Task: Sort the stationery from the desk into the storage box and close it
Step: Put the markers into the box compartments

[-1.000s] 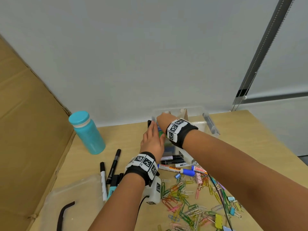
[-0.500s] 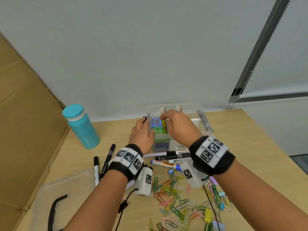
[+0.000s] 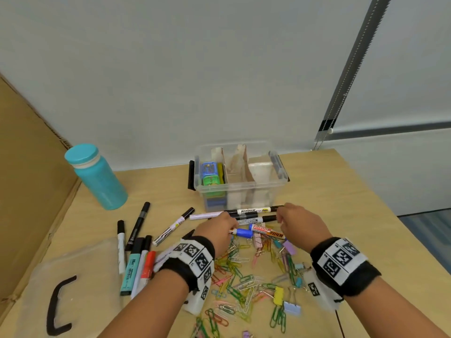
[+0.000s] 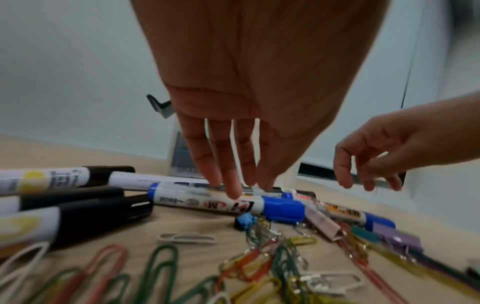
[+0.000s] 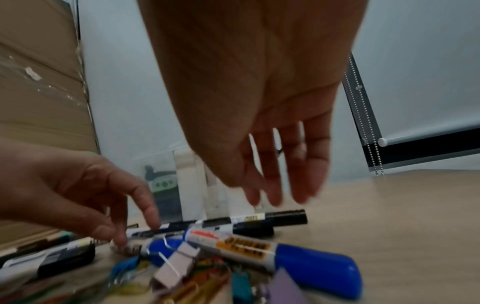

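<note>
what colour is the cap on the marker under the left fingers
Blue cap on a white-barrelled marker; the left wrist view shows it best.

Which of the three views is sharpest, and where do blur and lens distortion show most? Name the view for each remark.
Head view: sharpest, evenly lit, only soft shadows; the storage box is crisp, though the window frame leans from the wide lens. Left wrist view: the blue-capped marker reads fairly clearly, while the near paper clips soften. Right wrist view: most blurred; the right hand and foreground clips smear.

Markers (image 3: 253,211) directly before open box (image 3: 240,189)
</note>
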Action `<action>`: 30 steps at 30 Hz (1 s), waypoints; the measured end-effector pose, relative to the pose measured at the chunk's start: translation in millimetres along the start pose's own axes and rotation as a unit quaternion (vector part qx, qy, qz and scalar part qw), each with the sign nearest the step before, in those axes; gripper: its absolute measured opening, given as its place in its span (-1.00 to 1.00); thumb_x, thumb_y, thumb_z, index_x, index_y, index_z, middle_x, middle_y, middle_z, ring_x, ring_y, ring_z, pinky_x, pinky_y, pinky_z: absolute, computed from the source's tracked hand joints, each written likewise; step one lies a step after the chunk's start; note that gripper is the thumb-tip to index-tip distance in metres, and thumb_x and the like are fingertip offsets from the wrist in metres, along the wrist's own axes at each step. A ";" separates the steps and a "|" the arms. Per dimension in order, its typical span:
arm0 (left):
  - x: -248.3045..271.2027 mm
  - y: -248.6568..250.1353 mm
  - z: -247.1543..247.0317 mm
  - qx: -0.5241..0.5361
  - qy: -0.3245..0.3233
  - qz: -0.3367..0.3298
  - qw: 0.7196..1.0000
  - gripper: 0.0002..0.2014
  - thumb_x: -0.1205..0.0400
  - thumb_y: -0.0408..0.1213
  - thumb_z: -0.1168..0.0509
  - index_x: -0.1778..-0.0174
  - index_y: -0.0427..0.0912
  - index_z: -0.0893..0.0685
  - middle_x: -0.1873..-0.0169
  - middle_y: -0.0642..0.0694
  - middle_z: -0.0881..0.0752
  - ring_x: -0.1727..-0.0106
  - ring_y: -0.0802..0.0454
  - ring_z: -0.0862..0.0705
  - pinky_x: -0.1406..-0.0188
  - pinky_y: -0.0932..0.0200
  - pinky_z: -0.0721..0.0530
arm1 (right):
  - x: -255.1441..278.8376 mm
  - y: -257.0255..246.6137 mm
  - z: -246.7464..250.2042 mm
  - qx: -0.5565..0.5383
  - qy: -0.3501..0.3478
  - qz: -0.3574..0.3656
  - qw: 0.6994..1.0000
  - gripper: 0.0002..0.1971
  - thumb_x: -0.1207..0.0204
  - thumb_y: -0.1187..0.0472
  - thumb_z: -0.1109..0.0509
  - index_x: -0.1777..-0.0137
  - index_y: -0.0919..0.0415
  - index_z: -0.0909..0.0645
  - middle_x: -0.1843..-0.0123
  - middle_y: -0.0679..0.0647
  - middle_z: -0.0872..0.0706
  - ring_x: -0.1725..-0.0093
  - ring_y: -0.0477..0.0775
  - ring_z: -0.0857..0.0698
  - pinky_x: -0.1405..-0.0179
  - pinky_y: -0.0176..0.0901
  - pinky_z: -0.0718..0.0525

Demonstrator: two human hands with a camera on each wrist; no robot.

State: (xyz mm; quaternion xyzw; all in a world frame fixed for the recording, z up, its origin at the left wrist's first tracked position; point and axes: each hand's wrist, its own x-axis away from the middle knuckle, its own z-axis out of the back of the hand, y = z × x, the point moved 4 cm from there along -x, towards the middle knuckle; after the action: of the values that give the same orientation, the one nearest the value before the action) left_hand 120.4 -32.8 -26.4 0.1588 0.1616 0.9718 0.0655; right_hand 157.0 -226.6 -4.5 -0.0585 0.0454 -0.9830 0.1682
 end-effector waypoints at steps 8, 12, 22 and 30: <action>-20.4 8.5 -22.2 -0.037 -0.032 0.045 0.998 -0.70 -0.58 -0.39 -0.22 -0.17 0.04 -0.57 -0.20 -0.04 -0.51 -0.11 -0.13 -0.64 0.03 0.04 -0.57 | 7.6 17.6 -34.8 0.054 -0.113 -0.010 0.992 -0.70 -0.57 0.20 -0.22 -0.29 0.15 -0.44 -0.26 0.11 -0.56 -0.24 0.17 -0.56 0.02 -0.05 -0.55; -20.1 8.3 -22.9 -0.023 -0.023 0.045 0.998 -0.76 -0.58 -0.34 -0.25 -0.10 0.04 -0.61 -0.17 -0.03 -0.56 -0.12 -0.09 -0.64 0.01 0.11 -0.56 | 4.9 21.8 -36.5 0.054 -0.134 0.005 0.989 -0.69 -0.54 0.12 -0.32 -0.26 0.13 -0.44 -0.21 0.09 -0.60 -0.19 0.16 -0.61 0.05 -0.06 -0.54; 24.1 -3.0 8.5 0.094 0.127 0.015 0.987 -0.79 -0.64 -0.27 -0.24 -0.13 0.11 -0.48 -0.04 0.19 -0.55 0.19 0.12 -0.66 0.12 0.06 -0.72 | 25.2 14.1 57.4 -0.208 -0.005 0.134 0.969 -0.87 -0.51 0.19 -0.41 -0.01 -0.04 -0.61 0.03 -0.16 -0.63 0.13 -0.21 -0.62 0.10 -0.39 -0.59; 43.4 -16.8 12.9 0.169 0.191 0.027 0.967 -0.78 -0.65 -0.26 -0.26 -0.10 0.17 -0.49 0.05 0.24 -0.63 0.10 0.27 -0.66 0.02 0.15 -0.73 | -20.0 -28.7 110.4 -0.237 0.216 0.094 0.942 -0.67 -0.61 0.35 -0.26 -0.34 0.19 -0.61 -0.19 0.10 -0.72 -0.07 0.06 -0.71 -0.17 -0.10 -0.68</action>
State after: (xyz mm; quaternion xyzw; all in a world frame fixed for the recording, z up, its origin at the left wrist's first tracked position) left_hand 85.1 -5.5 -8.0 -0.0164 0.3289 0.9440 -0.0206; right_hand 180.8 -200.6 105.8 0.1217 0.3180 -0.9124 0.2272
